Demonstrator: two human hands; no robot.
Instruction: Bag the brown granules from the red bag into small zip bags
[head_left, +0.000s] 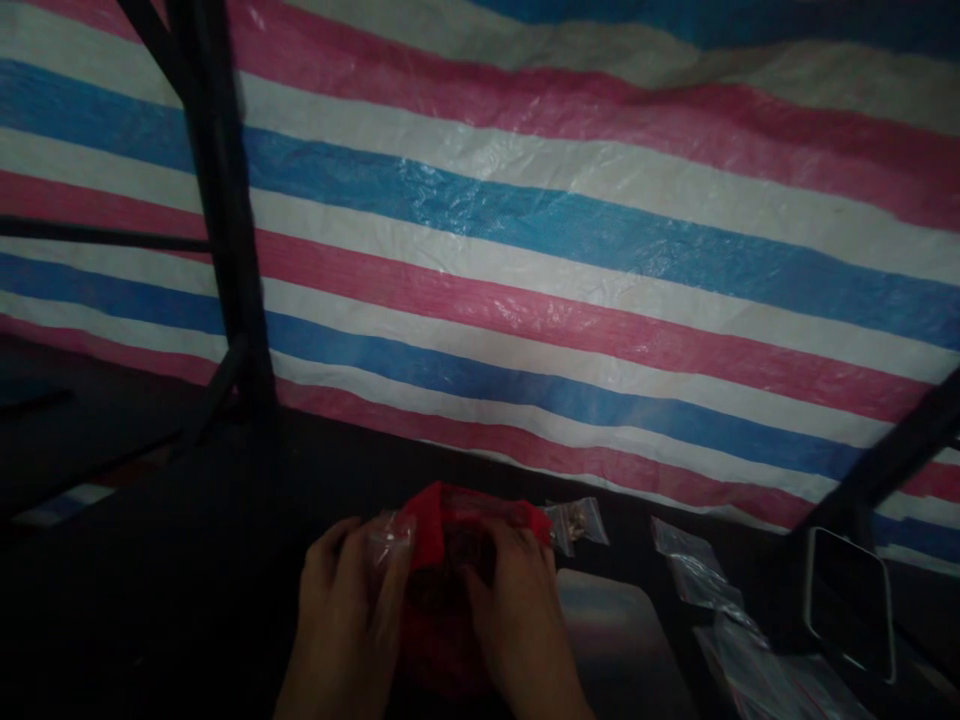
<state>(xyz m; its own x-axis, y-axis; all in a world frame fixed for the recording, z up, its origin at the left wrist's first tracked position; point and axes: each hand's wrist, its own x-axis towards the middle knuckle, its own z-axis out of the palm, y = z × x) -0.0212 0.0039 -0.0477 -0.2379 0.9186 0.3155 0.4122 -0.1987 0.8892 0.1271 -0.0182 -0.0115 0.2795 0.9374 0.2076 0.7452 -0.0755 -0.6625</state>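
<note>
Low in the middle of the view, both my hands hold a red plastic bag (450, 580) with dark contents that I cannot make out. My left hand (345, 610) grips the bag's left side, its fingers curled over a clear piece of plastic (386, 545). My right hand (514, 610) is closed on the bag's right side, fingers bent into its opening. The bag rests on a dark table (187, 560).
A small clear zip bag with brownish bits (574, 522) lies just right of the red bag. More clear bags (705, 580) lie further right. A dark phone-like object (851, 600) stands at the right. A striped red, white and blue tarp (562, 250) hangs behind, with black frame bars (221, 200).
</note>
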